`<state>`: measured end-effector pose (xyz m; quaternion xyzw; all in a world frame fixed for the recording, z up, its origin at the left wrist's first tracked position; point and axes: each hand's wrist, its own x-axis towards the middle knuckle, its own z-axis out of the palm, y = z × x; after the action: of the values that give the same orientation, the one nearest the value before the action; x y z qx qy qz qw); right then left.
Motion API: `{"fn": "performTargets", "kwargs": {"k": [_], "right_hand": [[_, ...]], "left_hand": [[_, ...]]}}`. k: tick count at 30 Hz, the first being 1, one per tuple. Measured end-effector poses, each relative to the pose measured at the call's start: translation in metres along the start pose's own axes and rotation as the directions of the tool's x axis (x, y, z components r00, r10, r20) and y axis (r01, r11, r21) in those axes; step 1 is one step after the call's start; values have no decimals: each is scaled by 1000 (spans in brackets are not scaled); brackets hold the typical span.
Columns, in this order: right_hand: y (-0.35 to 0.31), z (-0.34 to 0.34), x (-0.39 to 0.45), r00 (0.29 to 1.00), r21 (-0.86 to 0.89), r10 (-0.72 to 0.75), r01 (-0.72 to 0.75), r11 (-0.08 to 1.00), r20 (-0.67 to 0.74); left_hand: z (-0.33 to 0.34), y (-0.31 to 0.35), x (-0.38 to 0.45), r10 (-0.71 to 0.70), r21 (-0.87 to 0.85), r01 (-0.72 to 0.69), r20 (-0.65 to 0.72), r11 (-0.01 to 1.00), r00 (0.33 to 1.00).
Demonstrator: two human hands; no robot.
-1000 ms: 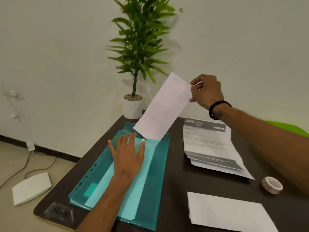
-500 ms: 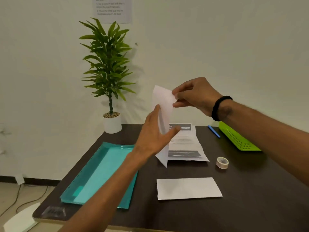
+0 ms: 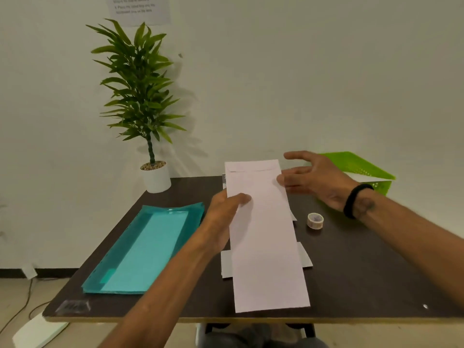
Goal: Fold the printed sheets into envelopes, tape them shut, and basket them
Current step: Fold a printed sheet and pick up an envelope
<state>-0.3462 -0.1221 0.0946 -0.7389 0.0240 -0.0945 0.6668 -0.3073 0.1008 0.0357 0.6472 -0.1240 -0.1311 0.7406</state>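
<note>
Envelope (image 3: pixel 263 234) now lengthwise, left hand (image 3: pixel 223 217) gripping — right hand (image 3: pixel 313 182) released.

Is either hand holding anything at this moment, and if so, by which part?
The left hand holds the long white envelope by its left long edge, thumb on top, in the upper half. The right hand is open, fingertips touching or nearly touching the right edge, gripping nothing.

White envelope (image 3: pixel 266 237) in left hand (image 3: pixel 223 217)
</note>
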Motion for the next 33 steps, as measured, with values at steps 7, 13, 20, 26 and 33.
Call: {"fn": "performTargets", "kwargs": {"k": [7, 13, 20, 26, 33], "right_hand": [[57, 2, 6, 992, 64, 124, -122, 990, -28], [84, -6, 16, 982, 30, 187, -186, 982, -30], [133, 0, 21, 981, 62, 175, -170, 983, -84], [161, 9, 22, 978, 98, 154, -141, 985, -139], [170, 8, 18, 992, 120, 101, -92, 988, -73]], "left_hand": [[2, -42, 18, 103, 91, -89, -162, 992, 981], [-19, -58, 42, 205, 155, -186, -116, 970, 972], [-27, -91, 59, 135, 93, -129, -60, 987, 989], [-32, -116, 61, 111, 21, -110, -55, 994, 992], [-33, -127, 62, 240, 210, -209, -131, 955, 962]]}}
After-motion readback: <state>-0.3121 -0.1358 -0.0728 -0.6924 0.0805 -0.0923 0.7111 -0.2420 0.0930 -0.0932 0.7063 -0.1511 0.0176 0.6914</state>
